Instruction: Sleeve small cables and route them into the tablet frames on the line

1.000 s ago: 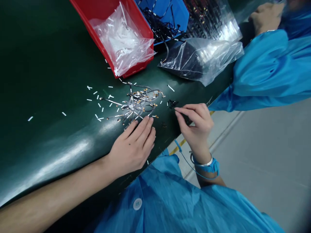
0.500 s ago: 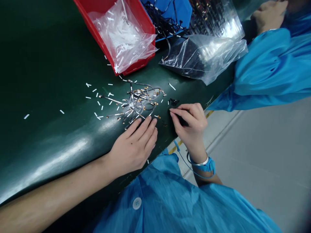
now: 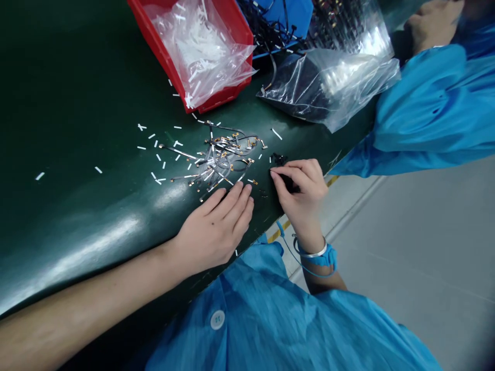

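Note:
My left hand [image 3: 216, 226] lies flat on the green table, fingers stretched out, fingertips at the near edge of a tangled pile of thin dark cables [image 3: 220, 159] with gold and silver ends. To its right, my right hand [image 3: 301, 185] has thumb and forefinger pinched together low over the table. Whatever sits between those fingertips is too small to make out. Just beyond them is a small heap of black pieces [image 3: 278, 159]. Short white strips [image 3: 158, 179] are scattered left of the cables, and a few tiny dark bits [image 3: 263, 194] lie between my hands.
At the back stands a red bin [image 3: 228, 98] holding a clear bag of white strips [image 3: 197, 51]. Beside it are a blue bin [image 3: 301, 20] of black cables and a clear plastic bag [image 3: 328, 93]. A co-worker's blue sleeve [image 3: 421, 113] reaches in at right.
The view has shifted slightly, so the bins sit a little higher and further right. Both hands keep nearly the same place and pose beside the pile.

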Motion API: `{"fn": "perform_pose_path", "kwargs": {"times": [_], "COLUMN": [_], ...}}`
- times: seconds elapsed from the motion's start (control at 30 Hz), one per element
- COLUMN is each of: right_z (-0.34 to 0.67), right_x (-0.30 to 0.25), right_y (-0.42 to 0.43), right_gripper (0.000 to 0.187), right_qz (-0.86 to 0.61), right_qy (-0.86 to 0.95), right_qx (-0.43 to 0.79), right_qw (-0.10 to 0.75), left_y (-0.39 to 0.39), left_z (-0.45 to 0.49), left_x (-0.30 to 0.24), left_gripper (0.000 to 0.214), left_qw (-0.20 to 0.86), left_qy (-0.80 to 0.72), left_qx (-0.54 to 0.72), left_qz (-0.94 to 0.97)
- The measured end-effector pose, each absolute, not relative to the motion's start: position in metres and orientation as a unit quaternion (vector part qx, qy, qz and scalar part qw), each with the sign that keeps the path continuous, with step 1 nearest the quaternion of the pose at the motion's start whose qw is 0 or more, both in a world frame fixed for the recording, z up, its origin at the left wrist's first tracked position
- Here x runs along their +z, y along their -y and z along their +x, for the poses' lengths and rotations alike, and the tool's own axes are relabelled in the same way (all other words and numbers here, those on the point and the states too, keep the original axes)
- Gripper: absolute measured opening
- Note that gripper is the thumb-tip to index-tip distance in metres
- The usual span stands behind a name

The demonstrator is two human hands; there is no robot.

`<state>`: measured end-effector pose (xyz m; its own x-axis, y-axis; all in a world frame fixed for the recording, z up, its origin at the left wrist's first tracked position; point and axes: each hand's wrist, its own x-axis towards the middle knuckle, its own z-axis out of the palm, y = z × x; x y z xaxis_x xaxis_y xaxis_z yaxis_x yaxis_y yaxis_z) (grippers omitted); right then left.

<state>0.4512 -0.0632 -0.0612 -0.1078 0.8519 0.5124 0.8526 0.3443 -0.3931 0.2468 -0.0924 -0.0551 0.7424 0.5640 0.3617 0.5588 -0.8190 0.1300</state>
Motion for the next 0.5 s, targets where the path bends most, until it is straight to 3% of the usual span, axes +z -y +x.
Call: {"fn": "perform_pose_path", "kwargs": {"times": [0.27,0.5], "right_z": [0.424,0.422], "right_x": [-0.057,-0.057], "right_y": [0.080,0.083], "right_gripper": [0.008,0.011], "right_qz": [-0.585,-0.539], "right_qy": [0.729,0.775], "right_qx": [0.036,-0.057], "right_qw": [0.353,0.325], "left_y": [0.093,0.093], "left_z": [0.249,0.249], "left_x": [-0.057,-0.057], "left_gripper": [0.040,0.042], "left_qw": [-0.027,-0.041], "left_qy": [-0.297,-0.302], "left_qx": [0.198,0.193], "left_qz": [0.934,0.933]}}
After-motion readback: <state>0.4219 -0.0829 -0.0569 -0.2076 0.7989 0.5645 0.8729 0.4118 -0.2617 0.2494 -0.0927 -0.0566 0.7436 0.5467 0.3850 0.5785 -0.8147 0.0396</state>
